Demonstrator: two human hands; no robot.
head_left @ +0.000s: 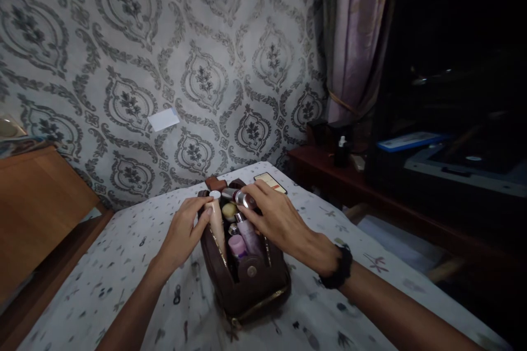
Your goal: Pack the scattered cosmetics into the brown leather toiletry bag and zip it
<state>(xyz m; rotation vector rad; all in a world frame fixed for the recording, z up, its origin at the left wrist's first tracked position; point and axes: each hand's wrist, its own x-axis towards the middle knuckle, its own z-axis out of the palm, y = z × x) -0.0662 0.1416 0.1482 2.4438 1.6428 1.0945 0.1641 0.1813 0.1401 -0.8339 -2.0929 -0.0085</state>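
Observation:
A dark brown zippered cosmetics bag lies open on the bed, filled with toiletries. At its left rim, my left hand has thumb and fingers closed on a beige tube with a white cap. My right hand reaches over the right side, its fingers around a silver and dark red cylindrical container at the bag's far end. Between the hands sit a round yellowish item, a lilac bottle and a jar with a pink lid. The bag's deeper contents are hidden.
Under the bag spreads a white patterned bedsheet. A phone with a lit screen lies behind my right hand. Wooden furniture stands on the left; a dark red shelf with a small bottle is on the right.

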